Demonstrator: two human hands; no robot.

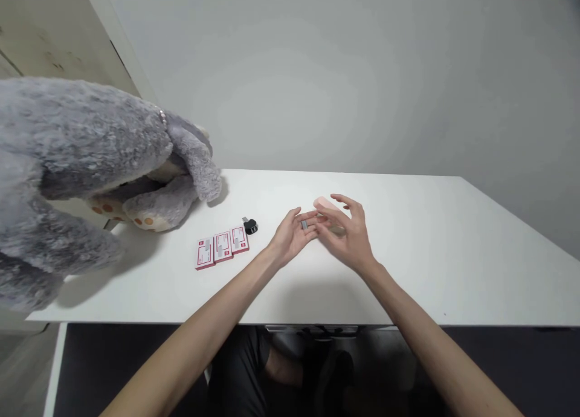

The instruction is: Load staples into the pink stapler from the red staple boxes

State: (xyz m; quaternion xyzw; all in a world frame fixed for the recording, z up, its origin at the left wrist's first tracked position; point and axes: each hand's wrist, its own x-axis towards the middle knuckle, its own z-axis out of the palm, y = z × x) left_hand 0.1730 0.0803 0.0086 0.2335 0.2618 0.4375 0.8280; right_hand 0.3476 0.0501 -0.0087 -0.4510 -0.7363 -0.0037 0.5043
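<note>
My left hand is turned palm up over the table, its fingers stretched out. A small grey strip, which looks like a row of staples, lies on those fingers. My right hand is just to the right, its thumb and index finger close to the left fingertips and its other fingers raised and apart. Behind it shows a pale pink object, partly hidden by the hand; I cannot tell its kind or whether the hand touches it. Left of the hands lie three small red-and-white boxes in a slanting row, with grey marks on top.
A small black object with a grey piece beside it lies beyond the boxes. A large grey plush toy takes up the left end of the white table. A grey wall stands behind the table's far edge.
</note>
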